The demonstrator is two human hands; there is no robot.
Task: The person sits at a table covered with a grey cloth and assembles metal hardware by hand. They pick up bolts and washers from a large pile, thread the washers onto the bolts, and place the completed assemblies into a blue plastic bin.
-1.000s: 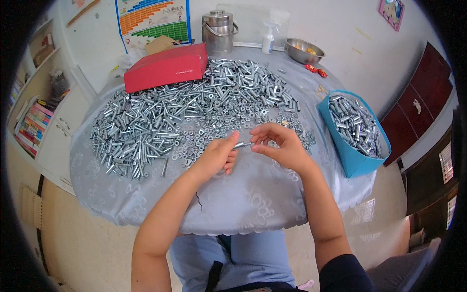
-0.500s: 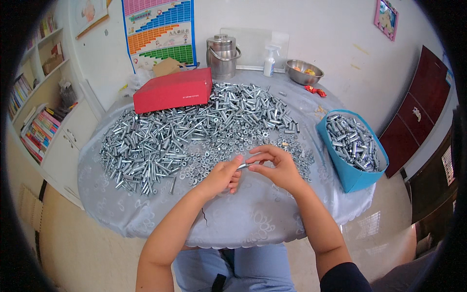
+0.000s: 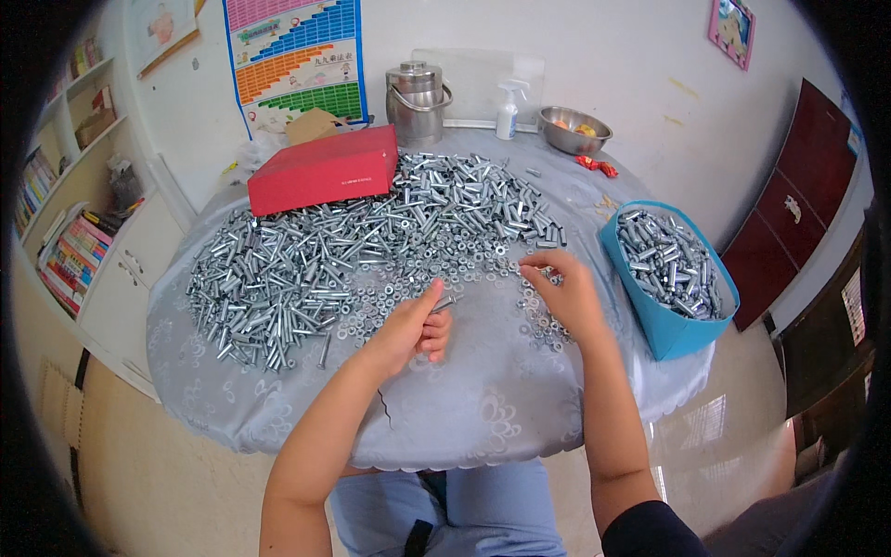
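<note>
My left hand (image 3: 415, 325) is closed around a silvery metal bolt (image 3: 446, 304), whose end sticks out past the curled fingers towards the right. My right hand (image 3: 568, 292) is over the right side of the scattered nuts and washers (image 3: 464, 265). Its thumb and forefinger pinch together at the edge of these small rings, and whatever is between the fingertips is too small to make out. Farther left spreads a large heap of metal bolts and sleeves (image 3: 269, 278). A blue fabric bin (image 3: 682, 339) to the right of my right hand holds many similar bolts.
A red box (image 3: 320, 172) rests on the heap's far side. Along the back stand a steel lidded pot (image 3: 416, 107), a spray bottle (image 3: 507, 113) and a steel bowl (image 3: 575, 139). A patterned grey cloth (image 3: 464, 408) covers the round table.
My right hand has left the bolt and moved right to the nuts and washers. The left hand still grips the bolt, slightly lower and to the left.
</note>
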